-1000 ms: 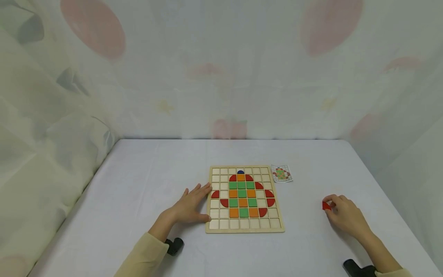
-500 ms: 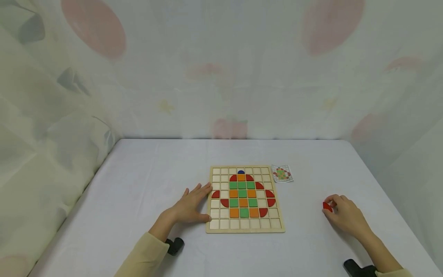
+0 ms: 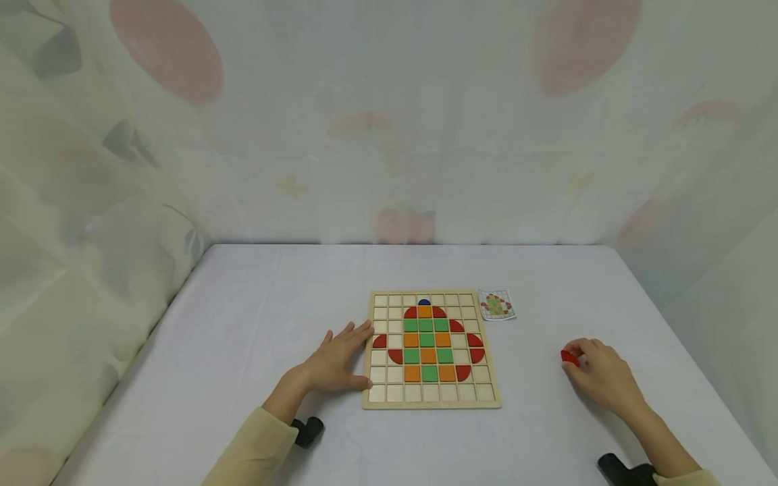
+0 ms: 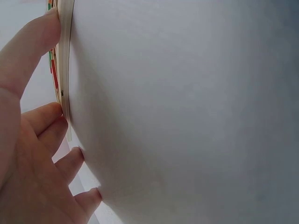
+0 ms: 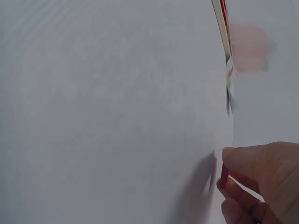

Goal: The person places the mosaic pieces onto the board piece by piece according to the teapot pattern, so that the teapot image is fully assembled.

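Observation:
A wooden grid board (image 3: 431, 405) lies flat on the table, with green and orange square tiles, red quarter-round tiles and one blue rounded tile in its cells. My left hand (image 3: 333, 361) is spread along the board's left side, thumb and fingertips touching the frame; the left wrist view shows the thumb (image 4: 39, 39) at the board edge (image 4: 65, 56). Off to the right of the board, my right hand (image 3: 604, 378) pinches a red tile (image 3: 569, 358) between thumb and fingers. The right wrist view shows this red tile (image 5: 224, 177) edge-on, just off the tablecloth, above its shadow.
A small printed pattern card (image 3: 497, 306) lies at the board's upper right corner. White cloth covers the table (image 3: 292, 283), and patterned fabric (image 3: 389, 135) hangs behind and at the sides. Black devices (image 3: 308, 432) sit at both wrists.
The red tile has turned in my right fingers, and that hand has shifted slightly left and away from me. My left hand stays in place on the board.

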`<state>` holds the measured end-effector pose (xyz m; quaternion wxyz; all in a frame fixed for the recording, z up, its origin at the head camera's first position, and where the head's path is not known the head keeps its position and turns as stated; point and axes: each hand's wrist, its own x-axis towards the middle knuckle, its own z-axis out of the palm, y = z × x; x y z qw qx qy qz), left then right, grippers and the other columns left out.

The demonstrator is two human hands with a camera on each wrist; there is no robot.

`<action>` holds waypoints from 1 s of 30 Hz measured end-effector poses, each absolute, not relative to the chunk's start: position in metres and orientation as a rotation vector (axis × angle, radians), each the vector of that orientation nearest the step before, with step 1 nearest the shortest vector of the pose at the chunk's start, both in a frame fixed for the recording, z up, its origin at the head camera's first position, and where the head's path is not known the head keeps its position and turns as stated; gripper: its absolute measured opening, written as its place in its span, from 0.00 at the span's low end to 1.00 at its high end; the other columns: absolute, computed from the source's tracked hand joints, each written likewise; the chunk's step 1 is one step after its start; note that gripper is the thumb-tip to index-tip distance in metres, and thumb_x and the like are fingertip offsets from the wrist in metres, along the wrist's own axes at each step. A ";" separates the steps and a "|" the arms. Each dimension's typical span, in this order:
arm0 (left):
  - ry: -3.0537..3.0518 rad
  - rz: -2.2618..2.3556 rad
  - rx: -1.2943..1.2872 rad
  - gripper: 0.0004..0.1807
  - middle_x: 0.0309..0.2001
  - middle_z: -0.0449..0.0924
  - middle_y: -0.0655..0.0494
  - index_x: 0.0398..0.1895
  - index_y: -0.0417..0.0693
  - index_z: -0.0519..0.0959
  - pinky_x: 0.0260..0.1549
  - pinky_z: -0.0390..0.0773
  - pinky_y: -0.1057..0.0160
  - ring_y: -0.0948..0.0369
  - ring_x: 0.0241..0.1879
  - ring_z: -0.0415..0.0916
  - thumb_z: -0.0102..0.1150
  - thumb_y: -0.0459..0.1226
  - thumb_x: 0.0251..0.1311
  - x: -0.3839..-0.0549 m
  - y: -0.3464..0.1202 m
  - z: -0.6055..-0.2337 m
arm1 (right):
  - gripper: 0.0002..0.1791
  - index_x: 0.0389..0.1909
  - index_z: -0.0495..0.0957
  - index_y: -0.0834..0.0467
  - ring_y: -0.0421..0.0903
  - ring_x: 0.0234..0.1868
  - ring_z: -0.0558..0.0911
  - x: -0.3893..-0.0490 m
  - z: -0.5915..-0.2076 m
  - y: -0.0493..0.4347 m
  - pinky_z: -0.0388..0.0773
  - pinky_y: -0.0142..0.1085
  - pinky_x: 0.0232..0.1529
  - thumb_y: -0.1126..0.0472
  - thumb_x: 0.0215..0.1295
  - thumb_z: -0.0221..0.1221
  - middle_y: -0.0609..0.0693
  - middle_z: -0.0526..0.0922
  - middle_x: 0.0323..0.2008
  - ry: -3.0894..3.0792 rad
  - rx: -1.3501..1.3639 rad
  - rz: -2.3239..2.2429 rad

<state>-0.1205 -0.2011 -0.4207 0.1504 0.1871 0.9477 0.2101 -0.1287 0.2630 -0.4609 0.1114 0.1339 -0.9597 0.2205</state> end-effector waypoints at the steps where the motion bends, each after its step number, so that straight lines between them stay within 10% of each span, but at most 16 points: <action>1: 2.723 0.601 0.536 0.49 0.72 0.49 0.54 0.70 0.47 0.55 0.62 0.40 0.34 0.46 0.71 0.42 0.68 0.49 0.45 -0.121 -0.201 -0.421 | 0.15 0.34 0.78 0.65 0.50 0.28 0.76 -0.129 -0.460 0.261 0.71 0.41 0.25 0.65 0.44 0.67 0.54 0.78 0.28 -2.822 0.392 0.655; 30: 2.717 0.604 0.537 0.49 0.72 0.49 0.54 0.70 0.46 0.55 0.62 0.41 0.34 0.46 0.71 0.43 0.68 0.49 0.45 -0.121 -0.201 -0.419 | 0.14 0.39 0.79 0.58 0.45 0.32 0.73 -0.157 -0.440 0.144 0.72 0.36 0.33 0.62 0.50 0.66 0.49 0.79 0.33 -2.796 0.528 0.911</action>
